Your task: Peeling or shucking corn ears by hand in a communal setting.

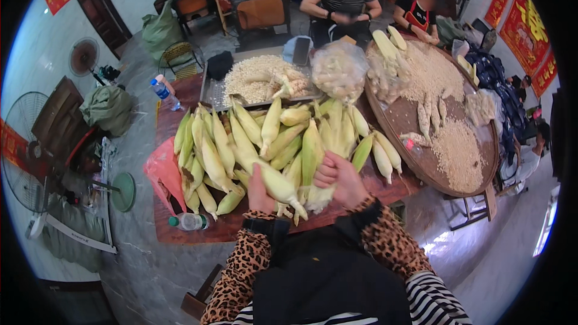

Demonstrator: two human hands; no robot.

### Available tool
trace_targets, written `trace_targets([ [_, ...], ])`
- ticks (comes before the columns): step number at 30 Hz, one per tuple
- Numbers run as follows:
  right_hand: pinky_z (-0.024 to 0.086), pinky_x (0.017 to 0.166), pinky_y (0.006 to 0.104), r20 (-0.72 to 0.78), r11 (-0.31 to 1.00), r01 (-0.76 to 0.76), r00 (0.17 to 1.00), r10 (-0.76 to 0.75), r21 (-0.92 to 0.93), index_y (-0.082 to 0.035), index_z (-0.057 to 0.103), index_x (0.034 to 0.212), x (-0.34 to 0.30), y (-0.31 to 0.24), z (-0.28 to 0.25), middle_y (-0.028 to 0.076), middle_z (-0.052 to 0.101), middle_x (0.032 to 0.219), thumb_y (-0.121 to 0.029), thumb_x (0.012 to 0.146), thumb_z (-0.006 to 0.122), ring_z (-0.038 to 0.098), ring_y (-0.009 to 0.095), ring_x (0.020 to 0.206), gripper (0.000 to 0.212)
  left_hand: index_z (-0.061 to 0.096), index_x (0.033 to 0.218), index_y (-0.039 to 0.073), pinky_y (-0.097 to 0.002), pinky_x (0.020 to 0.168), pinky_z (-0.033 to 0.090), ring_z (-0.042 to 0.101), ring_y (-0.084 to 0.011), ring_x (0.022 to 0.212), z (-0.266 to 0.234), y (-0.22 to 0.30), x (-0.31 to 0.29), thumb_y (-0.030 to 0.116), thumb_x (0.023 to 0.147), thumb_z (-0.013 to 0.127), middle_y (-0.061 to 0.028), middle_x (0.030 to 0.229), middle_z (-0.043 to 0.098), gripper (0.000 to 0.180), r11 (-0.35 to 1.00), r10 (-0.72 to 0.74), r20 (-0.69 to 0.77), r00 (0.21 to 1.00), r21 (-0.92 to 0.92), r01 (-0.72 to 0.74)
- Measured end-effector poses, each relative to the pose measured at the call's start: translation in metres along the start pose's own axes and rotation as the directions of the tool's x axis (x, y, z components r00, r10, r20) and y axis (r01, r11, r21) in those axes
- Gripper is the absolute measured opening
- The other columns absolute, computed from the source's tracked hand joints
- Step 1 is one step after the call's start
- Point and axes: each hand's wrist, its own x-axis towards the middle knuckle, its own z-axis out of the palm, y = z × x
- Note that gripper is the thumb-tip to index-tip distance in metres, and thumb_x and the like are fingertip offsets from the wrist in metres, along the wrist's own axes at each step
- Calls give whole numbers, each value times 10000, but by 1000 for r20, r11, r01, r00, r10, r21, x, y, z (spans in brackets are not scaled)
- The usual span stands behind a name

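My left hand (259, 191) is closed around a pale green ear of corn (278, 184), which slants down to the right with its stem end toward me. Beside it my right hand (342, 182) is curled into a fist over a pale, thin corn husk (318, 197). The husk's upper part is hidden by the fingers. A big heap of unshelled corn ears (238, 134) lies just beyond both hands on the dark red table (385, 191).
A tray (212, 91) of loose kernels and a plastic bag of cobs (340, 71) stand behind the heap. On the right is a round woven basket (415, 162) with kernels. A pink bag (164, 171) and bottle (189, 222) lie left. Two people sit across.
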Motion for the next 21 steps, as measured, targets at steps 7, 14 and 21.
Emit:
trace_targets([
  [7,188,387,219,-143,939,65,982,-120,-338,-107,409,650,-21,-38,11,-56,278,489,-202,893,456,218,58,396,265,373,1243,50,-381,871,444,523,-228,1026,-1,20,-4,344,895,511,-98,1138,500,476,974,184,-58,981,142,-175],
  [14,476,683,343,86,110,123,953,-291,-986,4,583,968,29,20,10,153,624,803,-272,750,586,616,280,738,352,305,1316,54,-316,916,389,463,-192,1102,39,0,-20,141,872,550,-83,1244,447,514,972,146,200,969,151,-177],
  [21,467,719,375,88,64,114,942,-324,-991,23,561,961,36,36,-3,239,597,833,-249,758,547,594,364,799,340,290,1329,28,-311,955,341,434,-198,1134,41,-2,-30,115,887,526,-97,1273,433,509,911,204,237,950,310,-273],
])
